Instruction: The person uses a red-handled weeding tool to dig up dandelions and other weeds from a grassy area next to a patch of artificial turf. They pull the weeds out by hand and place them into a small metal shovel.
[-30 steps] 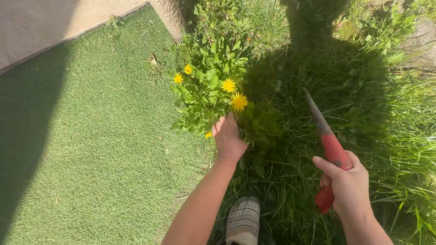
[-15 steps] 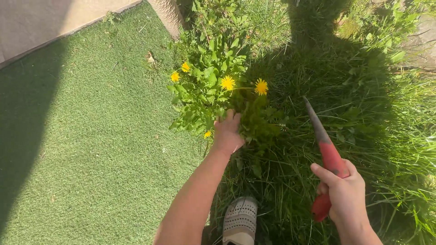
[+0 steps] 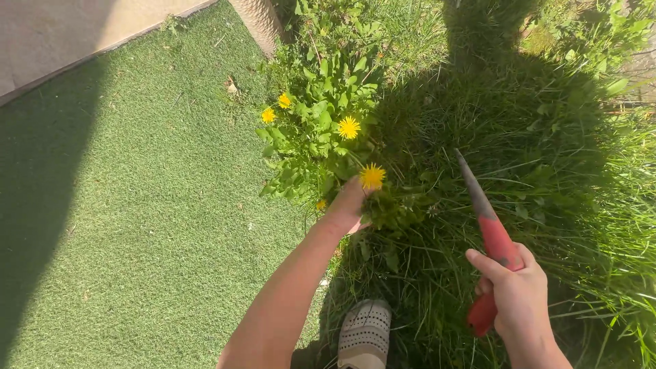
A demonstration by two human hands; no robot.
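Observation:
My left hand (image 3: 346, 206) is closed around a bunch of dandelion leaves and stems at the base of a dandelion plant (image 3: 321, 130) with several yellow flowers; one flower (image 3: 372, 176) sits right above my fingers. My right hand (image 3: 518, 295) grips the red handle of a garden knife (image 3: 488, 229), its grey blade pointing up and away over the tall grass, apart from the plant. My forefinger lies along the handle.
Short artificial turf (image 3: 137, 205) covers the left side. Tall shaded grass (image 3: 519, 137) fills the right. A pale paved strip (image 3: 61, 27) runs along the top left. My perforated beige shoe (image 3: 365, 335) stands at the bottom between my arms.
My left hand shifted slightly down and pulled the gripped bunch; the flower that stood out to the right now sits just above my fingers. The knife hand barely moved.

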